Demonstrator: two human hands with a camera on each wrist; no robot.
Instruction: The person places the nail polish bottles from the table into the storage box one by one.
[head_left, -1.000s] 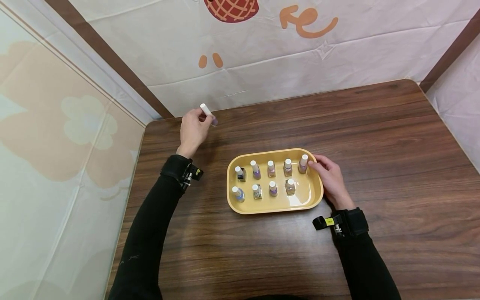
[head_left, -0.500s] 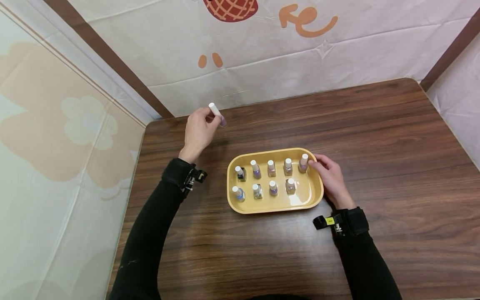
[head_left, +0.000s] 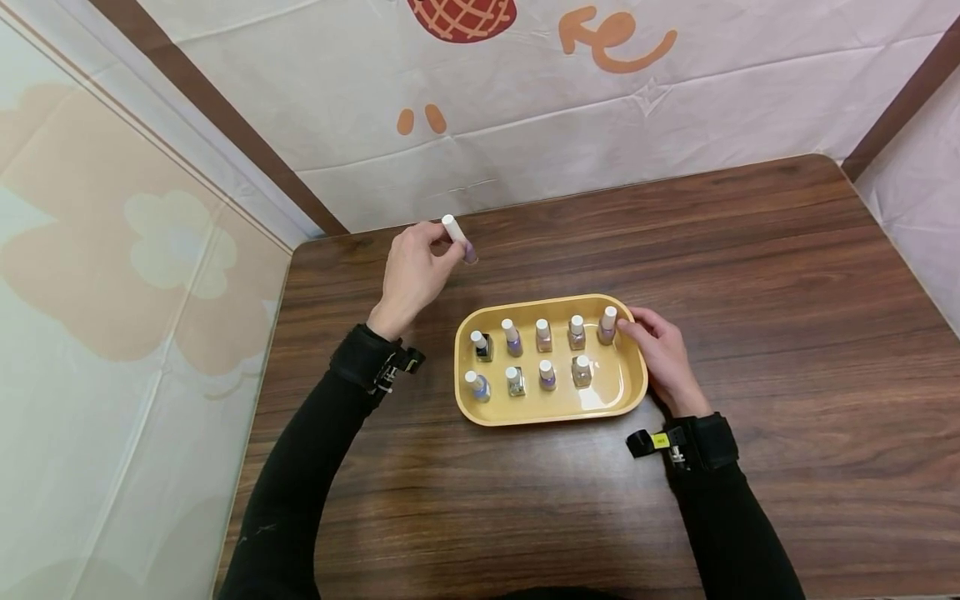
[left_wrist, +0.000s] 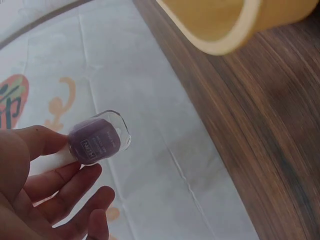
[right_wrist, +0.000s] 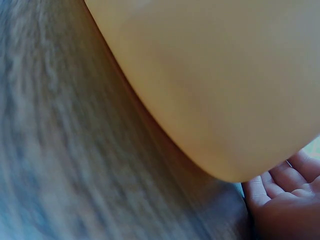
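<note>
My left hand (head_left: pixel 417 271) pinches a nail polish bottle (head_left: pixel 460 239) between thumb and fingers, above the table beyond the tray's left end. In the left wrist view the nail polish bottle (left_wrist: pixel 97 140) shows purple polish and a printed label; its white cap is mostly hidden by the fingers. My right hand (head_left: pixel 663 358) grips the right end of the yellow tray (head_left: pixel 551 418), thumb over the rim and fingers along the outside wall. Inside the tray, several white-capped nail polish bottles stand in two rows, among them a clear one (head_left: pixel 581 372) and a blue one (head_left: pixel 477 386).
The tray rests on a dark wood-grain table (head_left: pixel 780 350). A white printed cloth (head_left: pixel 525 125) hangs behind the table's far edge, and a pale flowered panel (head_left: pixel 150 275) stands along the left side.
My left hand has moved right and slightly nearer the tray, carrying the nail polish bottle. The right hand and the tray have stayed in place.
</note>
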